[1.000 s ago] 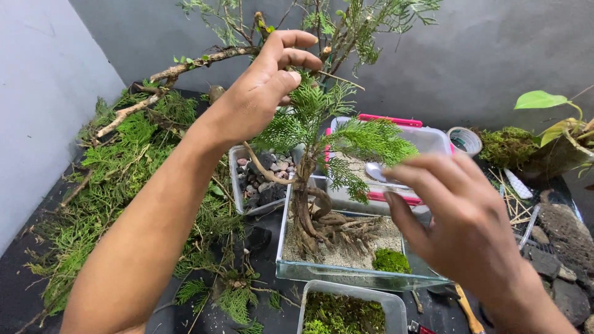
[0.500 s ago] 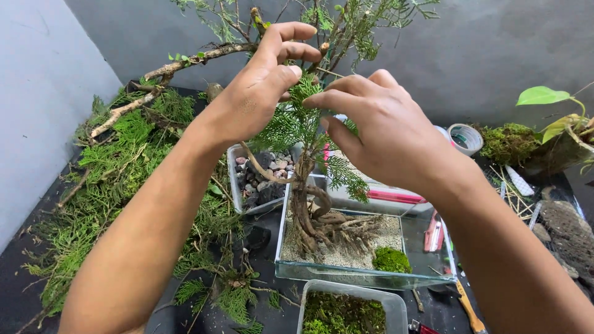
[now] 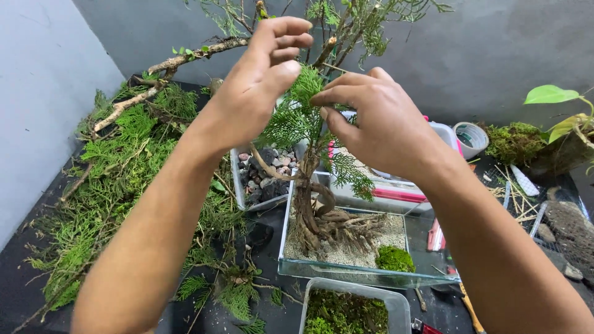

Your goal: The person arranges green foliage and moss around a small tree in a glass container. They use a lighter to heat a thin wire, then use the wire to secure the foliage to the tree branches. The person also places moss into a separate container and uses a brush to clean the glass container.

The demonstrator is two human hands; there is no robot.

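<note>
A small tree of twisted driftwood (image 3: 312,213) with green conifer sprigs (image 3: 297,117) stands in a low glass tray (image 3: 346,272) of pale sand with a moss clump (image 3: 395,258). My left hand (image 3: 260,80) pinches the top of the foliage from the left. My right hand (image 3: 371,127) comes in from the right, its fingertips closed on the same sprigs, nearly meeting the left thumb. Both hands are above the tray.
Cut conifer branches (image 3: 117,179) lie heaped on the left. A clear box of pebbles (image 3: 260,176) stands behind the tray and a tub of moss (image 3: 346,309) in front. A tape roll (image 3: 471,137), a mossy potted plant (image 3: 550,136) and rocks (image 3: 569,229) are at right.
My right hand rose from low over the tray's right side up to the foliage and pinched it beside the left hand. The left hand stayed at the tree top.
</note>
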